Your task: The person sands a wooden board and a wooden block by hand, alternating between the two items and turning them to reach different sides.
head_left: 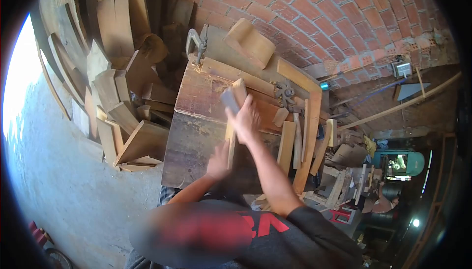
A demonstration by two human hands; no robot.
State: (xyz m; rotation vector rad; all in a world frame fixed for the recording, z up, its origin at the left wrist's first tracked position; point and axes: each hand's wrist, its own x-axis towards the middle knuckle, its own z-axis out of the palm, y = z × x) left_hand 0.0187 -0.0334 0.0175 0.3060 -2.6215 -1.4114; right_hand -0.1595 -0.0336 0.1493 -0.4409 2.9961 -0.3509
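My right hand (245,120) is closed around a flat grey block (229,101), smeared by motion. I cannot make out what kind of block it is. It lies against the upper part of a narrow wooden strip (239,90), which runs lengthwise away from me over the worn workbench (189,139). Nearer my body, my left hand (218,162) grips the lower part of the strip from its left side; its fingers are somewhat blurred. A wooden board (246,78) lies across the bench behind the strip's far end.
A metal C-clamp (201,45) sits at the bench's far left corner. Behind stands a curved wooden block (250,43) near the brick wall (314,8). Metal hardware (285,93) and long wood pieces (286,146) lie to the right. Cut boards (142,143) are piled left.
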